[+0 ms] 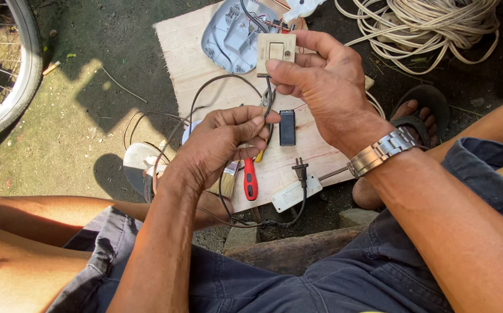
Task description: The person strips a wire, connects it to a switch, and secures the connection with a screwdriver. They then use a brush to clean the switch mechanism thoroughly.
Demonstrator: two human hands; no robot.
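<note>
Switch (pixel 275 52) gripped in right hand (pixel 326 87), left hand (pixel 219 145) pinching cord (pixel 270 101), screwdriver (pixel 250 181) beneath

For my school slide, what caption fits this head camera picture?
Right hand holds a beige switch while left hand pinches its dark cable above a plywood board.

Screwdriver (pixel 250 179), plug (pixel 300 169) on board (pixel 187 52); wire coil (pixel 431 23) right; bicycle wheel (pixel 8 69) left.
</note>
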